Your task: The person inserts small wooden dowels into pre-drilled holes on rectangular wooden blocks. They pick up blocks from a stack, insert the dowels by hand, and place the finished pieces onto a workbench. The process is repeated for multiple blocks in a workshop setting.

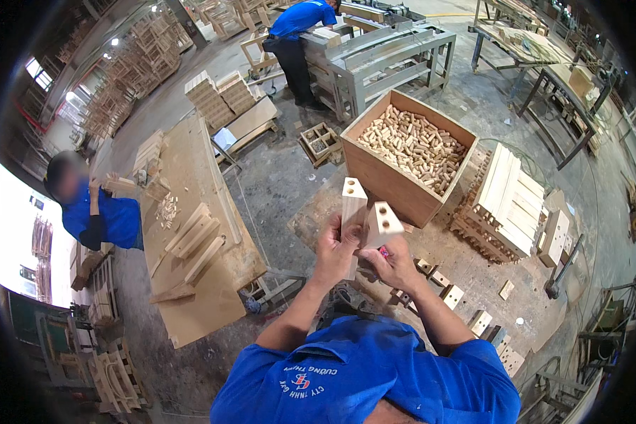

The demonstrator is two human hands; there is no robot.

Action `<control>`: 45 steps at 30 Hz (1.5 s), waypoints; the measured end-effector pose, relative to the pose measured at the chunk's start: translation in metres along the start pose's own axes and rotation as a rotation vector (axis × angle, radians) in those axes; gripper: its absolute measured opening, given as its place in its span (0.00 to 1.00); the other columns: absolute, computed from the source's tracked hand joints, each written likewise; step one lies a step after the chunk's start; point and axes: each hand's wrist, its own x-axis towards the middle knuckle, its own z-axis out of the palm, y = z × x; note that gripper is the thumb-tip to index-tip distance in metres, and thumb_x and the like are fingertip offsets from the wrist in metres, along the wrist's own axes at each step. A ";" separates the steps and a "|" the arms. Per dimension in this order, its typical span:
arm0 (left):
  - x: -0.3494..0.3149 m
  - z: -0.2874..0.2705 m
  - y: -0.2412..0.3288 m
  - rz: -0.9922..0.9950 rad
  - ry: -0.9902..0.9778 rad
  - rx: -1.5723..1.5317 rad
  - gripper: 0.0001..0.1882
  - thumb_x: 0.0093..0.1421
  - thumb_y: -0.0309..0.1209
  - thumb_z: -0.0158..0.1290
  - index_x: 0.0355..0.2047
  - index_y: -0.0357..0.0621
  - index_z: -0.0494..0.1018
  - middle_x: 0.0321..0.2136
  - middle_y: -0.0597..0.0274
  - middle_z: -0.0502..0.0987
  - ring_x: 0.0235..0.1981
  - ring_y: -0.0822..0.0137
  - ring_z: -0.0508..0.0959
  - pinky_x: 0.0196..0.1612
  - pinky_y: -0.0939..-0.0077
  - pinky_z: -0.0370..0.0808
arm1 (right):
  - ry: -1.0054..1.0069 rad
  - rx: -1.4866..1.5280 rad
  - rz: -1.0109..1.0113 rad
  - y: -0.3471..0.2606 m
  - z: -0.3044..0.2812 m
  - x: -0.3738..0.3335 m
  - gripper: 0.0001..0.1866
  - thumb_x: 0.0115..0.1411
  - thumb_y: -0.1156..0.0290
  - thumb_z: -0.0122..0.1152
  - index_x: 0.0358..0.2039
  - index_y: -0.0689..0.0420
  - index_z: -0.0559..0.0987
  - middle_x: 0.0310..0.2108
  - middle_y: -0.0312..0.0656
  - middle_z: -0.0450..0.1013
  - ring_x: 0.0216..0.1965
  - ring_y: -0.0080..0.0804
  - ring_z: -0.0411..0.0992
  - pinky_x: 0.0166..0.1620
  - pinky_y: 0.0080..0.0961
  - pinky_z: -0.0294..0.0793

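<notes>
My left hand [334, 249] is closed around a pale wooden block [353, 201], held upright with two drilled holes in its top end. Beside it, my right hand [394, 263] grips a second wooden block [384, 225], tilted, also with two holes in its end. The blocks are close together at their upper ends; I cannot tell whether they touch. A small pink-red spot shows by my right fingers, too small to name. Just beyond my hands stands a wooden box [374, 173] full of short wooden dowels [411, 145].
Right of the box lies a stack of wooden strips [512, 198]. Drilled blocks [480, 323] lie in a row at my right elbow. At left, a workbench [205, 297] holds shaped pieces and dowels. One co-worker [106, 208] stands behind it; another [297, 42] bends over a machine frame [381, 63].
</notes>
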 end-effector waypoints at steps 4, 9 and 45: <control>0.004 -0.005 0.006 0.048 0.012 0.032 0.26 0.75 0.52 0.58 0.57 0.41 0.75 0.39 0.71 0.79 0.41 0.81 0.79 0.42 0.81 0.79 | 0.032 -0.087 -0.075 -0.001 -0.006 0.010 0.29 0.59 0.72 0.73 0.62 0.59 0.79 0.55 0.55 0.77 0.52 0.56 0.77 0.56 0.44 0.77; 0.007 -0.012 0.012 -0.014 0.062 0.046 0.26 0.75 0.53 0.59 0.55 0.41 0.77 0.40 0.70 0.78 0.40 0.79 0.74 0.46 0.78 0.75 | 0.037 -0.107 0.036 0.015 -0.003 -0.001 0.20 0.65 0.67 0.72 0.54 0.59 0.80 0.50 0.54 0.78 0.49 0.55 0.78 0.52 0.44 0.78; -0.001 0.001 0.020 0.102 0.079 0.057 0.27 0.77 0.43 0.59 0.64 0.37 0.67 0.53 0.57 0.78 0.53 0.71 0.79 0.57 0.71 0.79 | 0.169 0.059 0.066 -0.011 0.041 -0.007 0.34 0.72 0.71 0.68 0.74 0.65 0.68 0.46 0.52 0.78 0.46 0.44 0.79 0.50 0.37 0.80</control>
